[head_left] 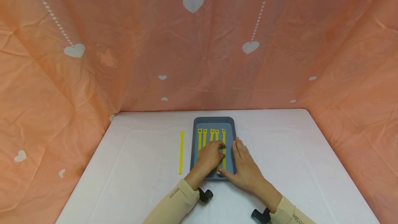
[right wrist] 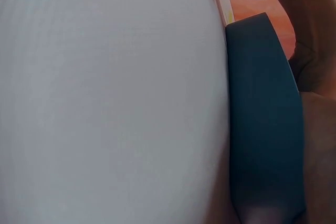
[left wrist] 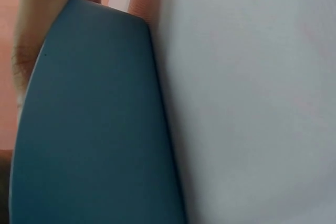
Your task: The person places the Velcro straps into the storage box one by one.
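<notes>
A grey-blue tray point(head_left: 229, 122) on the white table holds several flat yellow cable straps point(head_left: 200, 139), laid side by side with their slotted heads at the far end. Over the tray is my left hand point(head_left: 209, 156), its finger and thumb tips apart at the rightmost strap point(head_left: 224, 136); its palm hides the middle of other straps. My right hand point(head_left: 247, 172) lies along the tray's right rim with fingers extended, the thumb reaching over the near end of the straps. In both wrist views the tray's outer wall point(left wrist: 100, 119) fills much of the picture.
One more yellow strap point(head_left: 181, 153) lies on the white table point(head_left: 140, 155), left of the tray. Orange cloth point(head_left: 205, 61) with white hearts hangs behind the table and along both sides. A black wrist-worn device point(head_left: 205, 195) sits near each cuff.
</notes>
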Action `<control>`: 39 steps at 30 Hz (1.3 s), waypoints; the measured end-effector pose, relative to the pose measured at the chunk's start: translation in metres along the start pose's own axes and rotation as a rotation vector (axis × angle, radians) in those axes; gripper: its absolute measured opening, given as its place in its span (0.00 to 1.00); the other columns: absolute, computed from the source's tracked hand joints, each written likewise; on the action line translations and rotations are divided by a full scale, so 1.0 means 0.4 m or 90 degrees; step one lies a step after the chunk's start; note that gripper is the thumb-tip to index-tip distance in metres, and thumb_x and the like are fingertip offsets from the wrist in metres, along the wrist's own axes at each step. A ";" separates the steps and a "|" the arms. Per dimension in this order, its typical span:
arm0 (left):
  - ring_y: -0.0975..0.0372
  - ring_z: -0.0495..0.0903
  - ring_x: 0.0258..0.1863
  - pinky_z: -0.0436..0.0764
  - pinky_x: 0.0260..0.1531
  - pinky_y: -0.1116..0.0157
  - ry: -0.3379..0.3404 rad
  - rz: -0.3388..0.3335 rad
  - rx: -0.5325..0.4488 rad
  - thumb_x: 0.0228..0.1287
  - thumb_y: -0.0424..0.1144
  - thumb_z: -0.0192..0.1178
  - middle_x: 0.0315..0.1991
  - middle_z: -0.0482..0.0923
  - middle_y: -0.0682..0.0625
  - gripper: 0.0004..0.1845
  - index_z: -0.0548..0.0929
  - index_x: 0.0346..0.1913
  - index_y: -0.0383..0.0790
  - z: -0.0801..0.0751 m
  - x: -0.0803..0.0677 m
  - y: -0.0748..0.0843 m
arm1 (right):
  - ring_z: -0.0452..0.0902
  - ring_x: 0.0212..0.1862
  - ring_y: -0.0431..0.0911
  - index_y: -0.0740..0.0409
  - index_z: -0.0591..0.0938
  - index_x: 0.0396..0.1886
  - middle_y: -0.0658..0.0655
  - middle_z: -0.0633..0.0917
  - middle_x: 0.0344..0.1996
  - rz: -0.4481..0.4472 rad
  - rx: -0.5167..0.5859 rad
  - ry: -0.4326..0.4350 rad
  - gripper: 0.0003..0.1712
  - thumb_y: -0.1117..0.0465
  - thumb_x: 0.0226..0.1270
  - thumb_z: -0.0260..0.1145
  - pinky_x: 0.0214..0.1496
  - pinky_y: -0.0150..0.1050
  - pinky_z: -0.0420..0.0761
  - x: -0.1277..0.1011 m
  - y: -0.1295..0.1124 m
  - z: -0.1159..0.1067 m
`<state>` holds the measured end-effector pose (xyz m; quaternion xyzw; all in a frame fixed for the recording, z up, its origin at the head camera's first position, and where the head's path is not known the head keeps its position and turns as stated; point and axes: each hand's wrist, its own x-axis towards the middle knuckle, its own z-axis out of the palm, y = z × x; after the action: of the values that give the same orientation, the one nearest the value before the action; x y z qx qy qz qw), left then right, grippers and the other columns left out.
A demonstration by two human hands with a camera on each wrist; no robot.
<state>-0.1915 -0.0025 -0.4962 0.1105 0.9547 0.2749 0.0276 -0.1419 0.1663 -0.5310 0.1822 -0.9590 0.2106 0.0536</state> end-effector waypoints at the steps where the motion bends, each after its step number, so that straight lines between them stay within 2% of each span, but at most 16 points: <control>1: 0.65 0.77 0.27 0.76 0.28 0.63 -0.001 0.002 -0.010 0.65 0.37 0.76 0.28 0.80 0.58 0.14 0.90 0.53 0.46 0.000 0.000 -0.001 | 0.45 0.86 0.64 0.75 0.52 0.84 0.71 0.48 0.86 0.000 0.000 0.000 0.67 0.31 0.69 0.69 0.86 0.57 0.52 0.000 0.000 0.000; 6: 0.66 0.76 0.27 0.74 0.26 0.65 -0.002 0.008 -0.068 0.64 0.34 0.75 0.26 0.79 0.58 0.13 0.90 0.51 0.42 -0.004 0.002 -0.010 | 0.45 0.86 0.64 0.75 0.51 0.84 0.71 0.48 0.86 -0.002 0.001 0.003 0.67 0.31 0.69 0.68 0.85 0.58 0.53 0.000 0.001 0.001; 14: 0.66 0.77 0.27 0.76 0.29 0.67 -0.006 0.015 -0.155 0.66 0.32 0.75 0.28 0.83 0.55 0.13 0.89 0.52 0.38 -0.022 -0.001 -0.026 | 0.45 0.86 0.63 0.75 0.52 0.84 0.71 0.49 0.86 0.000 -0.001 0.002 0.67 0.29 0.70 0.67 0.85 0.57 0.54 0.001 0.000 0.000; 19: 0.64 0.77 0.28 0.78 0.30 0.66 -0.009 0.017 -0.196 0.70 0.34 0.73 0.31 0.83 0.53 0.13 0.88 0.54 0.36 -0.049 -0.012 -0.039 | 0.45 0.86 0.63 0.74 0.52 0.84 0.71 0.49 0.86 0.000 -0.003 0.002 0.67 0.28 0.70 0.67 0.85 0.57 0.54 0.001 -0.001 -0.001; 23: 0.64 0.77 0.29 0.77 0.27 0.66 0.005 0.013 -0.209 0.73 0.38 0.70 0.35 0.83 0.51 0.13 0.88 0.55 0.37 -0.081 -0.025 -0.054 | 0.45 0.86 0.63 0.74 0.52 0.84 0.70 0.49 0.86 0.001 -0.002 0.003 0.68 0.27 0.69 0.67 0.85 0.57 0.54 0.001 -0.002 0.000; 28: 0.63 0.77 0.28 0.76 0.24 0.68 0.041 -0.006 -0.224 0.74 0.38 0.70 0.36 0.83 0.49 0.12 0.88 0.55 0.37 -0.115 -0.037 -0.090 | 0.45 0.86 0.63 0.74 0.52 0.84 0.70 0.49 0.86 0.005 0.001 0.001 0.69 0.26 0.68 0.67 0.85 0.57 0.54 0.001 -0.006 0.001; 33: 0.61 0.78 0.30 0.76 0.26 0.67 0.081 -0.022 -0.229 0.73 0.37 0.71 0.36 0.83 0.48 0.12 0.89 0.53 0.36 -0.144 -0.045 -0.131 | 0.46 0.86 0.63 0.74 0.52 0.84 0.70 0.49 0.86 0.009 -0.003 0.001 0.69 0.26 0.68 0.66 0.85 0.57 0.54 0.002 -0.007 0.001; 39: 0.60 0.82 0.32 0.82 0.26 0.65 0.095 -0.062 -0.266 0.73 0.36 0.71 0.37 0.84 0.47 0.11 0.88 0.54 0.37 -0.164 -0.055 -0.181 | 0.45 0.86 0.63 0.74 0.52 0.84 0.69 0.48 0.86 0.011 -0.001 -0.005 0.69 0.25 0.69 0.65 0.85 0.56 0.53 0.001 -0.006 0.000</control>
<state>-0.1918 -0.1012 -0.4794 0.0352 0.8806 0.4724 -0.0077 -0.1413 0.1643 -0.5301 0.1747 -0.9608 0.2098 0.0477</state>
